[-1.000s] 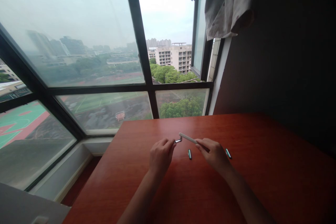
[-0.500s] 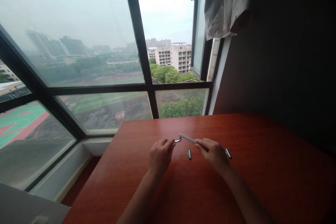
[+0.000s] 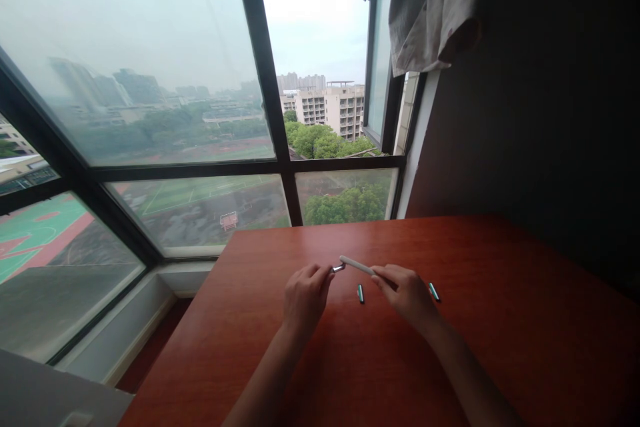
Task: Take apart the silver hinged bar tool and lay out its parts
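Observation:
My left hand (image 3: 305, 293) is closed in a pinch on a small metal piece (image 3: 339, 268) just above the red-brown table (image 3: 500, 320). A slim white stick-like object (image 3: 356, 264) is gripped at its near end by my right hand (image 3: 407, 292), its far end pointing at the metal piece and nearly touching it. A small teal battery (image 3: 360, 293) lies on the table between my hands. A second teal battery (image 3: 435, 291) lies just right of my right hand.
A large window with dark frames (image 3: 270, 107) stands behind the table's far edge. A pale cloth (image 3: 430, 10) hangs at the upper right beside a dark wall. The table's left edge drops to a floor and sill.

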Demonstrator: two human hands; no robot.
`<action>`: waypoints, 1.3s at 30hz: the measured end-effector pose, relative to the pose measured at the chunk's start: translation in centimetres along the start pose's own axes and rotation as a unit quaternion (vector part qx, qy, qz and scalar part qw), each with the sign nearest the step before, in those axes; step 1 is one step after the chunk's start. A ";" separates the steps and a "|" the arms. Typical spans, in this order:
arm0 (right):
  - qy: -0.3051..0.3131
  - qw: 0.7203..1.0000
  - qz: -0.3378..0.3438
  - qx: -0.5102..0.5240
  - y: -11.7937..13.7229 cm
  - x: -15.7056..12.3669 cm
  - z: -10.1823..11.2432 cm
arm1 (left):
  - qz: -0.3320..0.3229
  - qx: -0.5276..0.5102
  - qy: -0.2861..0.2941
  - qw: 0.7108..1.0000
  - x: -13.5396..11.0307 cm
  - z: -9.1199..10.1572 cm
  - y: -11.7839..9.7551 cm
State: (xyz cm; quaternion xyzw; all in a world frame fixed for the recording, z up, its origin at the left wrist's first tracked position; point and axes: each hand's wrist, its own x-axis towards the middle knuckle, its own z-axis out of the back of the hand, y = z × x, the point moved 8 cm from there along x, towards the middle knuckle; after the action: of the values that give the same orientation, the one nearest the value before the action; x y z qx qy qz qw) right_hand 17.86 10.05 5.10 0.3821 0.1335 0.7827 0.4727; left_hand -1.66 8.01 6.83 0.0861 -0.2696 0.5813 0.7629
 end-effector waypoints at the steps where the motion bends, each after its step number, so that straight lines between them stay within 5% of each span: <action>1: -0.002 1.000 -0.003 -0.003 -0.1 0.0 0.0 | 0.000 -0.001 0.002 1.000 0.0 0.0 0.0; 9: -0.008 0.999 -0.017 0.049 -0.3 0.3 0.1 | -0.004 -0.049 -0.007 0.999 0.0 0.2 0.0; 15: 0.041 0.984 -0.070 0.158 -0.4 0.3 -0.1 | 0.047 -0.213 -0.019 0.976 0.1 0.2 0.7; 26: 0.096 0.905 -0.168 0.380 -1.2 -0.5 -3.1 | 0.148 -0.451 -0.023 0.880 0.1 -0.7 2.1; 32: 0.113 0.856 -0.197 0.465 -0.4 -0.7 -3.8 | 0.154 -0.481 -0.002 0.863 0.0 -1.2 1.6; 39: 0.110 0.854 -0.188 0.473 -0.4 -0.7 -3.9 | 0.179 -0.475 -0.043 0.861 0.0 -0.3 2.3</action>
State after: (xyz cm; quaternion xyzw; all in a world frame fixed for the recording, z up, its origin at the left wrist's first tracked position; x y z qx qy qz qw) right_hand 15.47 10.29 1.91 0.4389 0.6077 0.5582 0.3556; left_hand -3.77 8.83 6.15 -0.3116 -0.5561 0.5052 0.5817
